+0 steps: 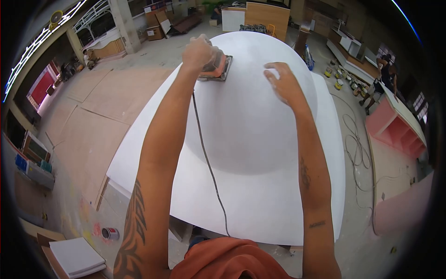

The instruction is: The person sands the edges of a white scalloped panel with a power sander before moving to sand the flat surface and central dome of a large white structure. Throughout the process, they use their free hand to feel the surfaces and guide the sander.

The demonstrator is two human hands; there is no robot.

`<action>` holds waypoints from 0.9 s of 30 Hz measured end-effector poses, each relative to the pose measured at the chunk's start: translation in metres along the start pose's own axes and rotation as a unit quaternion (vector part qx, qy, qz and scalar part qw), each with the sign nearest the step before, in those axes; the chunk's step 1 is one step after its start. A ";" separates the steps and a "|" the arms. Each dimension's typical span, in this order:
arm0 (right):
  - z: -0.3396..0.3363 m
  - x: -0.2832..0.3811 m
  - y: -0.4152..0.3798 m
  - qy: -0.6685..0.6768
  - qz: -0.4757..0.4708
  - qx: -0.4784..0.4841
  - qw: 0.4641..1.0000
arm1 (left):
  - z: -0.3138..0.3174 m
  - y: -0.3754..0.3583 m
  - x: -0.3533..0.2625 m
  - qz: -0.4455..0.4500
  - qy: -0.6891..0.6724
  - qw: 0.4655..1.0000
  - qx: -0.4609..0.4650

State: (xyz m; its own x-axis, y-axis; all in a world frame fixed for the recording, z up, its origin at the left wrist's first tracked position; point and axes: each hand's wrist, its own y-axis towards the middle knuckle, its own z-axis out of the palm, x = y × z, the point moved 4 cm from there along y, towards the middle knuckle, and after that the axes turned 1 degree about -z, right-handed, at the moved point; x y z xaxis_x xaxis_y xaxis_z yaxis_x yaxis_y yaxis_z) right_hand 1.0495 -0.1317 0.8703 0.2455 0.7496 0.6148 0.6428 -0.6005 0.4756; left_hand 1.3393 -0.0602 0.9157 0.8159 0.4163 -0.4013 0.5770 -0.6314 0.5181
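Observation:
A large white domed piece [251, 125] with a flat flange around it fills the middle of the view. On the upper left of its dome, my left hand [199, 52] grips an orange power sander [217, 67], whose square pad lies against the white surface. From the sander a dark cord [204, 149] runs down over the piece towards my body. My right hand [282, 83] is at the right side of the dome, fingers spread and slightly curved, holding nothing. Whether its fingertips touch the surface is hard to tell.
A person [386, 79] stands at the right beside a pink shelf unit [395, 123]. Paint cans [338, 84] and loose cables [355, 146] lie on the floor nearby. At lower left are an open can [110, 233] and stacked white panels [76, 256]. Other people sit farther back.

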 end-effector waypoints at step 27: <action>0.018 0.058 0.026 0.315 0.184 -0.224 0.904 | 0.037 -0.017 -0.182 0.269 0.117 0.954 0.056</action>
State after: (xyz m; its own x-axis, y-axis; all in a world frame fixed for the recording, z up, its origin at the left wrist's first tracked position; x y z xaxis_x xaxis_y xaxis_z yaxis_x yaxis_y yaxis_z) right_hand 1.0933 -0.0986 0.9074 -0.1708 0.2537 0.9521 0.2085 -0.9351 0.2866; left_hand 1.1799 -0.1492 0.9521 0.9868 0.1373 0.0862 0.0743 -0.8557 0.5122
